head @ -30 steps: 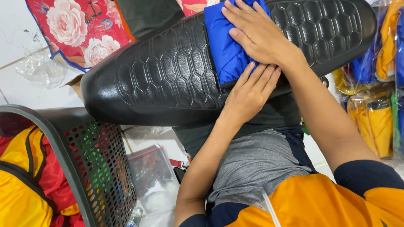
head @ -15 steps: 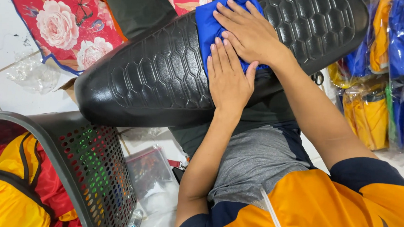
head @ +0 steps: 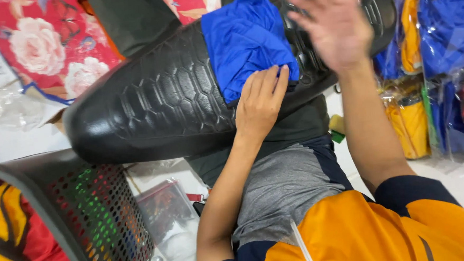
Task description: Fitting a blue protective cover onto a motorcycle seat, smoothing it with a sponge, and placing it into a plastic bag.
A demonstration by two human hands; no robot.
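Observation:
A folded blue cloth lies across a black quilted motorcycle seat. My left hand rests flat on the cloth's near edge, fingers together, pressing it onto the seat. My right hand is lifted above the seat to the right of the cloth, blurred, fingers spread and holding nothing. I wear an orange and dark blue top and grey shorts.
A grey perforated basket with yellow and red garments stands at lower left. Bagged yellow, blue and red garments stack at right. A red floral fabric lies behind the seat. Clear plastic bags lie on the floor.
My right hand has lifted off the blue cloth and moved up and right. My left hand slid down to the cloth's near edge.

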